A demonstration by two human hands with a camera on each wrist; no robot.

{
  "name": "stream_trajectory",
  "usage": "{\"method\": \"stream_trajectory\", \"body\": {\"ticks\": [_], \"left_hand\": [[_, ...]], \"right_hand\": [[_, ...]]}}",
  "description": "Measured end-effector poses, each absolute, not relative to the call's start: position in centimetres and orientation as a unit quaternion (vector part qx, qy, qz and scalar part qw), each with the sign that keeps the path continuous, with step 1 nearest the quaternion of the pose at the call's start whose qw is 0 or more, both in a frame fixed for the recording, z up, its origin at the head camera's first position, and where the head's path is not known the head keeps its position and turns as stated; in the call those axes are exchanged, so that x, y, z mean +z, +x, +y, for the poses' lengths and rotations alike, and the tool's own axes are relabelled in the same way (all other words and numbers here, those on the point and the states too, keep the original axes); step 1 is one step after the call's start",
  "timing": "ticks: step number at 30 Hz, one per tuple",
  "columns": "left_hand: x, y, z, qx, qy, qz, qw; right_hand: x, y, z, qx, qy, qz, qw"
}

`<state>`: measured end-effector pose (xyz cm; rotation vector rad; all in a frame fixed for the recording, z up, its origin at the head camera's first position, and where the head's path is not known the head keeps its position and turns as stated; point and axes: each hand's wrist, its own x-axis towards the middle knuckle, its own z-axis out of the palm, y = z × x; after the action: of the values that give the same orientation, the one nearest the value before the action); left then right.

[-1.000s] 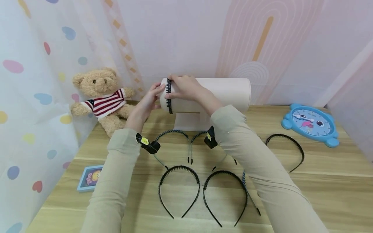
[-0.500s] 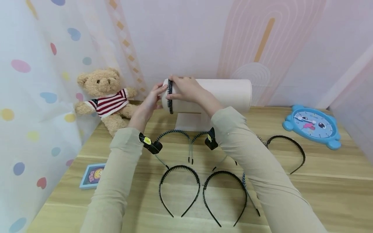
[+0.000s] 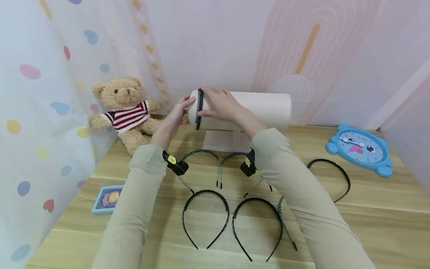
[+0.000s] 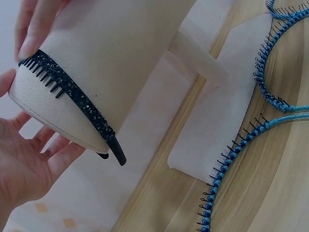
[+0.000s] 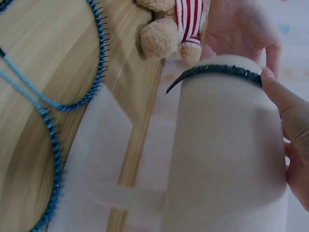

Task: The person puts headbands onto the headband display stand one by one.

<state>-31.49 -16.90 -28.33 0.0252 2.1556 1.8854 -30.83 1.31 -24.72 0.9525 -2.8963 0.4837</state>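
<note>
A black glittery toothed headband lies around the left end of a cream cylindrical stand, slightly tilted. My right hand grips the headband, its thumb against the front in the head view and its fingers over the top. In the right wrist view the right thumb meets the band at its edge. My left hand rests against the stand's left end, its loose fingers along the end in the left wrist view. The band's free tip hangs at the cylinder's underside.
Two black headbands lie in front on the wooden table, with blue braided ones behind them. A further black headband lies to the right, before a blue toy clock. A teddy bear and small picture frame are left.
The headband has gone from nearly upright to tilted, its top shifted a little right, with my right hand moving slightly right. My left hand stays at the stand's end. The head view shifts slightly.
</note>
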Motion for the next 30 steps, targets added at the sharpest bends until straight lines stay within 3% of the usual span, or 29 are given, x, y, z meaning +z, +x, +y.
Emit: {"method": "stream_trajectory", "body": {"ticks": [6, 14, 17, 24, 30], "left_hand": [[-28.6, -31.6, -16.6, 0.655, 0.000, 0.743, 0.136], [-28.1, -31.5, -16.8, 0.651, 0.001, 0.747, 0.132], [-27.9, -31.5, -16.8, 0.656, -0.002, 0.743, 0.131], [-27.9, -31.5, -16.7, 0.654, -0.003, 0.744, 0.137], [-28.1, -31.4, -16.7, 0.653, -0.004, 0.744, 0.139]], "right_hand": [[-24.7, -30.0, 7.0, 0.183, 0.284, -0.940, 0.050], [-25.8, -27.6, 18.7, 0.295, 0.229, -0.926, 0.057], [-27.8, -26.5, 22.8, 0.312, 0.191, -0.930, 0.027], [-34.4, -23.8, 30.2, 0.226, 0.147, -0.954, -0.131], [-37.9, -22.5, 33.0, 0.186, 0.163, -0.960, -0.134]]}}
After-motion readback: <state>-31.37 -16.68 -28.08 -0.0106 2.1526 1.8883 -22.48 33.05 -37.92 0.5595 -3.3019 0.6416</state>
